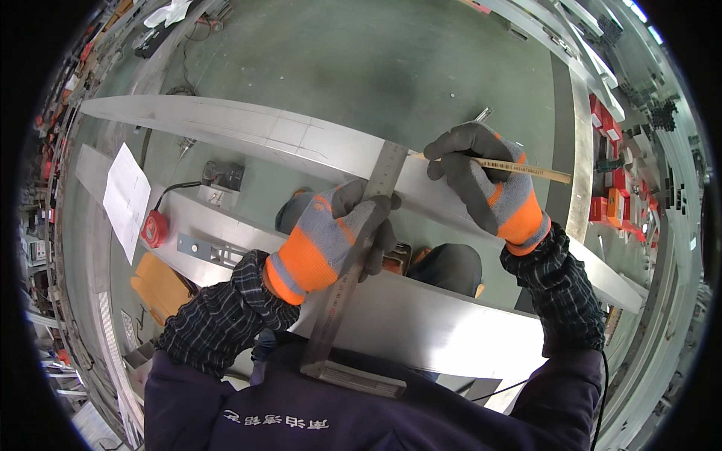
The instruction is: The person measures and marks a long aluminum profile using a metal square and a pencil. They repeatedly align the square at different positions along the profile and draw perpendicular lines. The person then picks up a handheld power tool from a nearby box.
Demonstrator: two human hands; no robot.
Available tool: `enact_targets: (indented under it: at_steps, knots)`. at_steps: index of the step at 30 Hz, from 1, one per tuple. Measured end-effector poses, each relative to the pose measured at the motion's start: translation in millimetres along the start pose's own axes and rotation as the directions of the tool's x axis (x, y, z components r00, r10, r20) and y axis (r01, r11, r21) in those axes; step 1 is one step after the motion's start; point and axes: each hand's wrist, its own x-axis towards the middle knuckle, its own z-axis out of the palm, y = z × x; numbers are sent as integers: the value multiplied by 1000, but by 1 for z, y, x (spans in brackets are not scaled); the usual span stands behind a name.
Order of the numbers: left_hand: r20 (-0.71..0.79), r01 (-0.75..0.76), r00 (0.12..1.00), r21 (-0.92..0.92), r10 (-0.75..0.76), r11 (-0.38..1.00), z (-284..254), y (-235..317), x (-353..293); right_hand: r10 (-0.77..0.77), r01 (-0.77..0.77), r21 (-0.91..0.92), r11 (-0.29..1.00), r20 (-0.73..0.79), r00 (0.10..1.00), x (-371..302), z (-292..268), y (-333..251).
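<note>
Looking down, we see the gloved left hand [331, 237] wrapped around a metal square [337, 304], whose far end lies across the farther silver beam [323, 139]. We find the gloved right hand [485, 180] pinching a wooden pencil [545, 173], its tip just beside that end. Leftward, we note a white sheet [126, 199] and a red round case [155, 229] at the nearer beam [429, 331].

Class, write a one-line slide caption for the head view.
Gloved left hand grips a metal square; right hand holds a pencil beside its far end, over a silver beam.
</note>
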Motion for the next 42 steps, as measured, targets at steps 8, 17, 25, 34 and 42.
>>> enact_targets:
  at_steps: [8,17,25,34,42]
  knots:
    - [-48,-24,998,58,26,998,9,3,-3,-65,66,31,997,-38,997,-3,4,10]
    - [-55,-7,998,60,10,998,8,3,-3,-70,73,39,997,-61,996,-3,4,10]
    - [-47,3,999,11,-2,1000,6,0,-2,-54,56,51,997,-41,998,-2,2,9]
    - [-41,-7,999,24,8,1000,6,0,-1,-75,76,23,997,-40,996,-4,2,14]
    - [-54,11,998,2,-11,1000,7,0,-2,-76,76,7,997,-28,997,-3,2,11]
